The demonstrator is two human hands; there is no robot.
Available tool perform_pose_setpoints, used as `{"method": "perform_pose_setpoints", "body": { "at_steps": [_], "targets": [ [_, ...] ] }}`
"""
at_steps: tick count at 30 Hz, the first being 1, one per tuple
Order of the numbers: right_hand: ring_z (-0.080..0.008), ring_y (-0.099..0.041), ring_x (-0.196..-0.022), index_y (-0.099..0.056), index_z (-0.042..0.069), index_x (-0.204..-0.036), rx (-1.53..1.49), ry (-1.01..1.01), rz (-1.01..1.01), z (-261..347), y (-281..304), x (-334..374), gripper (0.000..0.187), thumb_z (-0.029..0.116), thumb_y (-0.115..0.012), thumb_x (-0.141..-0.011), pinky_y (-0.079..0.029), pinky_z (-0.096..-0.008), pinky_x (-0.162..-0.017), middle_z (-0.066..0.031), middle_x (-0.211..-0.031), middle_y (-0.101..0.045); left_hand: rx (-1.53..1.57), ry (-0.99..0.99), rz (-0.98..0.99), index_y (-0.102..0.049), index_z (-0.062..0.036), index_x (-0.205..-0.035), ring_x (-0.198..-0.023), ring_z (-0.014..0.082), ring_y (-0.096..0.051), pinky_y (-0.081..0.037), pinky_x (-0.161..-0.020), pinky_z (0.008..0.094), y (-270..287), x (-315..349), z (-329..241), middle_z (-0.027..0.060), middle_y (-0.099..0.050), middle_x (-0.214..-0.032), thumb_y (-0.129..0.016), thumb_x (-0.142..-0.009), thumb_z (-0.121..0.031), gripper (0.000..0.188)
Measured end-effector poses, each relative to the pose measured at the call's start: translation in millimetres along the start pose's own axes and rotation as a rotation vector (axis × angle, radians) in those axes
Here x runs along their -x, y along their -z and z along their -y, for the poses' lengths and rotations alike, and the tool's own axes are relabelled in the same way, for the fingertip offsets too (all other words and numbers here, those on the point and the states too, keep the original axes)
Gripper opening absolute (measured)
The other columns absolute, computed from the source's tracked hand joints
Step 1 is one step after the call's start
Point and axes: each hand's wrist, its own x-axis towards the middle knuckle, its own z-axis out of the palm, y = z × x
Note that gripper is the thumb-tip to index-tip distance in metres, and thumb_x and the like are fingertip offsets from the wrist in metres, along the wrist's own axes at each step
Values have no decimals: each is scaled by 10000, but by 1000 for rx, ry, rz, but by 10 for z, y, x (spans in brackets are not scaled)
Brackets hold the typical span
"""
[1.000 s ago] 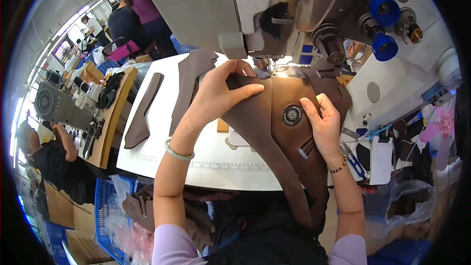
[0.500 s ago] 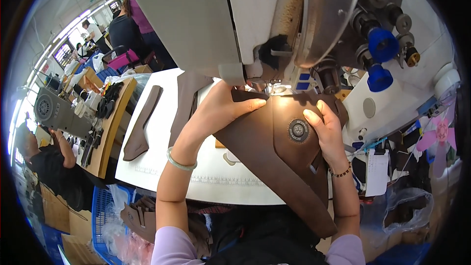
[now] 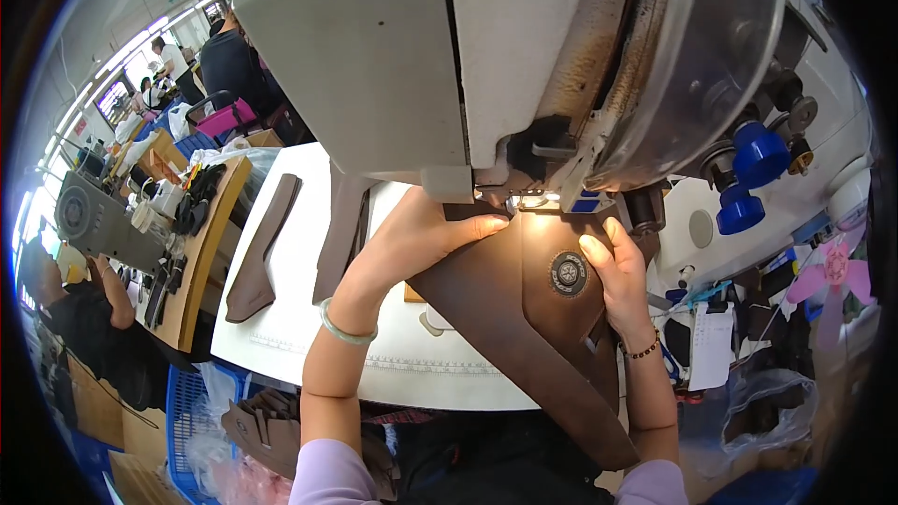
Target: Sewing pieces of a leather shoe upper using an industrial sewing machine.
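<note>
A brown leather-like piece (image 3: 524, 313) lies under the head of a sewing machine (image 3: 346, 65), its upper edge in the lamplight by the presser area and its long tapering strap hanging over the near edge of the white worktop (image 3: 426, 382). It looks smooth and supple, with a straight join down the middle and a round, raised dark badge (image 3: 568, 275). The left hand (image 3: 421, 234) presses its thumb flat on the piece; its fingertips are hidden by the machine head, so I cannot tell whether they close beneath. The right hand (image 3: 621, 271) grips the right side, thumb on top. The step in hand appears to be lining the edge up at the needle; the next move seems to call for even, flat guidance without stretching. To the left lie a slim, bent brown strip (image 3: 262, 257) and a broader one (image 3: 338, 238); below sits a blue plastic basket (image 3: 178, 425).
</note>
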Motion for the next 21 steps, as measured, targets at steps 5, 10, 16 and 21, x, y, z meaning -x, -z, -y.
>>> {"method": "perform_pose_setpoints", "body": {
  "at_steps": [5,10,16,21],
  "targets": [
    [-56,-492,-897,-552,-4,-1065,82,45,-5,-20,38,-16,187,133,-553,-938,-417,-219,-808,-7,-980,-568,78,-4,-1,-628,37,-1014,-835,148,-594,-483,-767,287,-22,-12,16,83,-655,-919,-725,-781,-130,302],
    [-61,-505,-940,-555,0,-1091,31,9,24,-8,38,-14,209,138,-558,-934,-416,-221,-837,-13,-1022,-578,60,-9,12,-625,41,-1012,-829,149,-592,-482,-763,281,0,-18,18,77,-649,-903,-723,-783,-125,299],
    [-58,-515,-943,-559,16,-1112,14,-7,29,-16,48,-17,217,133,-562,-929,-418,-223,-844,-2,-1032,-581,65,-40,12,-621,38,-960,-821,154,-590,-481,-760,284,-3,-25,6,74,-640,-886,-730,-778,-133,273],
    [-59,-528,-923,-561,21,-1103,-6,-19,13,-51,53,-9,212,129,-573,-922,-429,-224,-833,-3,-1024,-585,56,-56,11,-614,26,-926,-815,159,-589,-480,-764,289,7,-39,62,71,-631,-867,-742,-768,-153,272]
  ]
}}
